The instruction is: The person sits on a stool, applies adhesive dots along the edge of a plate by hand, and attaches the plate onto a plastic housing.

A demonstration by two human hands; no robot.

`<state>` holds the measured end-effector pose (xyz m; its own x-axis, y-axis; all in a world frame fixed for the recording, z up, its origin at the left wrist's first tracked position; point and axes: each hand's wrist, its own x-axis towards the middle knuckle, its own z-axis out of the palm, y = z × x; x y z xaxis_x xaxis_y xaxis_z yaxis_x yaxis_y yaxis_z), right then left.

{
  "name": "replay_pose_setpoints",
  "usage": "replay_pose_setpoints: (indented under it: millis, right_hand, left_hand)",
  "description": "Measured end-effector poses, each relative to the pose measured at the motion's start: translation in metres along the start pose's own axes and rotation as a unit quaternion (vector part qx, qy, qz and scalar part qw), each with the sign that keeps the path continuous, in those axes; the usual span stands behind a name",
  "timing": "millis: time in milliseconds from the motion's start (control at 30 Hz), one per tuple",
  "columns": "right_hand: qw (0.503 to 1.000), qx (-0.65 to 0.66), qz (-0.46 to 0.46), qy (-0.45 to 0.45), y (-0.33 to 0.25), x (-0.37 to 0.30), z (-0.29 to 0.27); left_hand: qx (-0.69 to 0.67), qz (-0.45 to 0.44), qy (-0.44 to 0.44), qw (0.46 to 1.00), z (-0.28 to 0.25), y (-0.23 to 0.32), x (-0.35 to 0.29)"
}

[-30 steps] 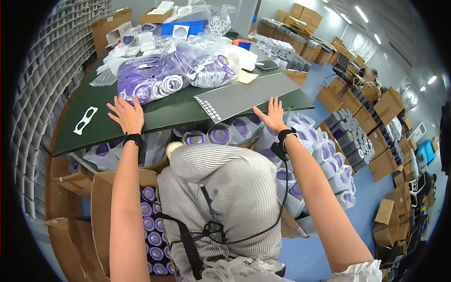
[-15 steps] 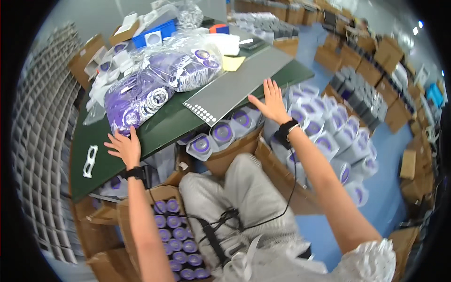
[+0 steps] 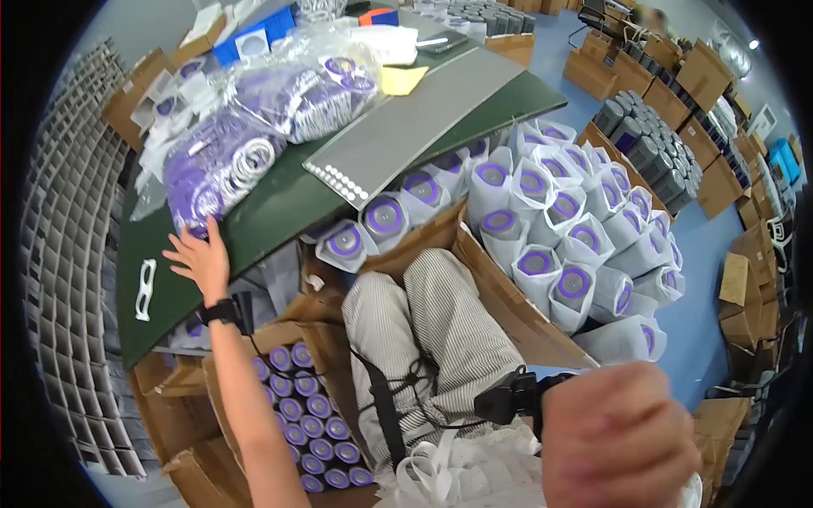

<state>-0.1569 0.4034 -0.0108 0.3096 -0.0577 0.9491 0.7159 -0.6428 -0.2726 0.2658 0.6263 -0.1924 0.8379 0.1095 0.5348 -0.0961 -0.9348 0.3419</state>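
Observation:
My left hand (image 3: 201,258) is open with fingers spread at the near edge of the dark green table (image 3: 288,199). Its fingertips reach the lower corner of a clear plastic bag of purple parts (image 3: 216,165); whether they touch it I cannot tell. A flat white piece with two openings (image 3: 146,290) lies to the left of that hand. My right hand (image 3: 622,436) is raised close at the lower right, slightly blurred, its fingers curled into a fist with nothing showing in them. A long grey sheet (image 3: 415,123) with white round stickers (image 3: 337,180) at one end lies across the table.
Right of my knees, a carton (image 3: 517,296) holds several white-wrapped cylinders (image 3: 535,261) with purple rings. An open box of purple-rimmed cylinders (image 3: 315,406) stands by my left leg. A blue bin (image 3: 254,42) and yellow paper (image 3: 402,80) are farther back. Black cables cross my lap.
My right hand has left the grey sheet's edge, come back toward me and closed into a fist. My left hand stays open by the purple bag. The view has shifted slightly.

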Motion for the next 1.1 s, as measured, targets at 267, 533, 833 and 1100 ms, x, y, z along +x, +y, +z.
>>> replay_pose_setpoints:
  millis: [267,533,833,1100]
  right_hand:
    - [0.982,-0.184,0.020,-0.026,-0.026,-0.005,-0.005]
    - [0.972,-0.166,0.167,0.002,-0.060,-0.005,0.019]
    - [0.987,0.023,-0.084,0.135,-0.036,0.007,-0.001]
    - [0.983,-0.049,-0.083,0.155,-0.008,0.005,-0.019]
  left_hand:
    - [0.020,-0.010,0.008,1.000,0.011,-0.030,0.009]
    - [0.027,0.000,0.006,1.000,0.011,-0.027,0.014]
    - [0.005,0.012,-0.016,1.000,-0.001,-0.005,-0.012]
    - [-0.455,0.118,0.101,0.877,-0.111,0.044,-0.083]
